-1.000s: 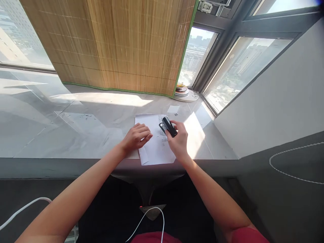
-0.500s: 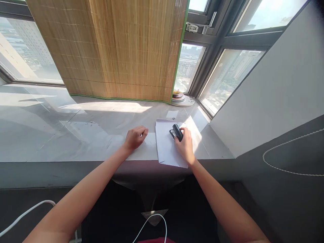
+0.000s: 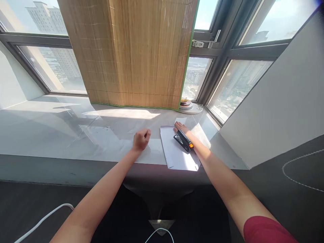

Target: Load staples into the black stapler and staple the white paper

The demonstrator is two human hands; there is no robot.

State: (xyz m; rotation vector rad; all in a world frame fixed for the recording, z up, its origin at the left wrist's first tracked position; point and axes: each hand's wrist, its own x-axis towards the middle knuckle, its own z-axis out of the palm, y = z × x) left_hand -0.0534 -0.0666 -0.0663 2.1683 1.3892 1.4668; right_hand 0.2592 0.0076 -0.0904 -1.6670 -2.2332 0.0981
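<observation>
— Head view: where's the stapler [image 3: 184, 140]?
— Centre-right of frame, on the paper [image 3: 177, 153], beside the flat, open right hand [image 3: 180, 127].
— Left hand [image 3: 141, 139]?
— Loosely fisted, empty, on the desk [image 3: 63, 135].

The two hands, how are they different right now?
The left hand is curled into a loose fist and holds nothing, while the right hand lies stretched out flat. The left hand rests on the bare sill; the right hand lies on the white paper, right beside the black stapler. Both rest low on the sill.
</observation>
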